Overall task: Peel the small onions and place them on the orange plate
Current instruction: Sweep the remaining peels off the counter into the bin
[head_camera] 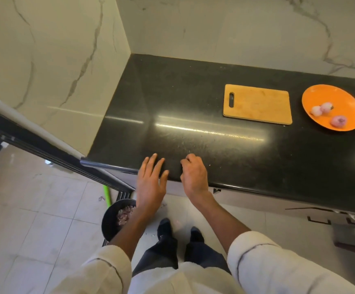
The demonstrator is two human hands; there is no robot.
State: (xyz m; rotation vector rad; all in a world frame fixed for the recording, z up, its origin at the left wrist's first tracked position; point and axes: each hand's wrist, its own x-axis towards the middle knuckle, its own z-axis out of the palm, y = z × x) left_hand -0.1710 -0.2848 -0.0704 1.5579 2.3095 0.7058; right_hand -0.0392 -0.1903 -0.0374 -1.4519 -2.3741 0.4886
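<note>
- Left hand (151, 183) lies flat at the near edge of the dark surface (193, 98), fingers (150, 164) straight and slightly spread.
- Right hand (193, 177) just beside it, fingers curled under; whether they pinch anything, I cannot tell.
- Three peeled onions (325, 108) sit on the orange plate (342, 96), far right.
- Wooden cutting board (257, 103) lies just left of the plate.
- Dark bin (111, 219) of peels stands on the floor.

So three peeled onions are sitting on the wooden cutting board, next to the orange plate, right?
Not quite. The head view shows the three peeled onions lying on the orange plate, not on the wooden cutting board, which is bare and sits beside the plate.
</note>
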